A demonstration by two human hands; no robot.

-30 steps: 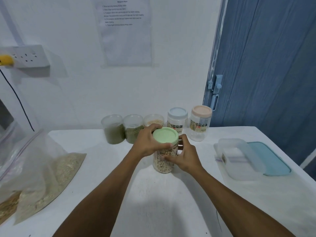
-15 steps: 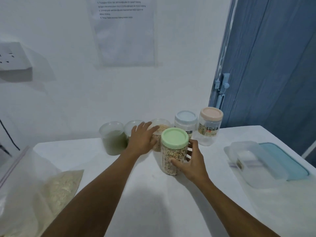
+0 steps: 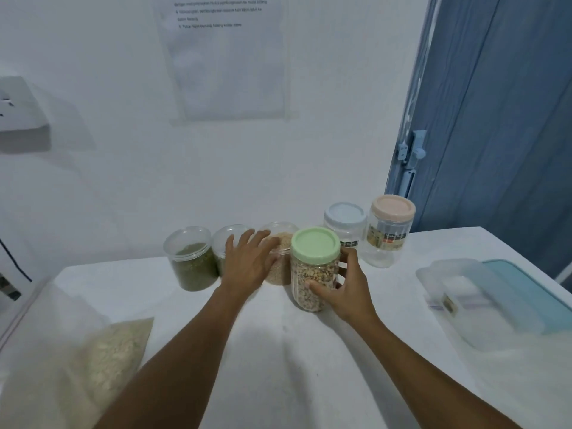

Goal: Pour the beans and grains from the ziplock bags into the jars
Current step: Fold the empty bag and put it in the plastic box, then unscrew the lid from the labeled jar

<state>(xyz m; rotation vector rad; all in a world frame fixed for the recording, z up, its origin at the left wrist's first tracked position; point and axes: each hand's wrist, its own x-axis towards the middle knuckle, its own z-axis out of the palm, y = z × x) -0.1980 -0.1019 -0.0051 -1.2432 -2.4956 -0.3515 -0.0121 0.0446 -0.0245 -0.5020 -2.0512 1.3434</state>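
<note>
A clear jar with a green lid (image 3: 313,269), filled with mixed beans, stands on the white table (image 3: 278,366). My right hand (image 3: 346,286) grips its side, thumb in front and fingers behind. My left hand (image 3: 247,261) reaches with spread fingers over an open jar of pale grain (image 3: 280,258) and touches it; whether it grips is unclear. Left of it stand two open jars of green grain (image 3: 192,261), one mostly hidden behind my hand. Two lidded jars, blue lid (image 3: 345,221) and pink lid (image 3: 390,230), stand at the back. A ziplock bag of oats (image 3: 93,360) lies at the left.
A clear plastic box (image 3: 464,301) rests on a light-blue lid (image 3: 532,292) at the right. The wall is close behind the row of jars, and a blue door (image 3: 501,119) stands at the back right. A socket box (image 3: 21,113) juts from the wall at the left.
My left hand left the green lid and moved back-left onto the open pale-grain jar. My right hand slid the green-lidded jar farther back toward the row.
</note>
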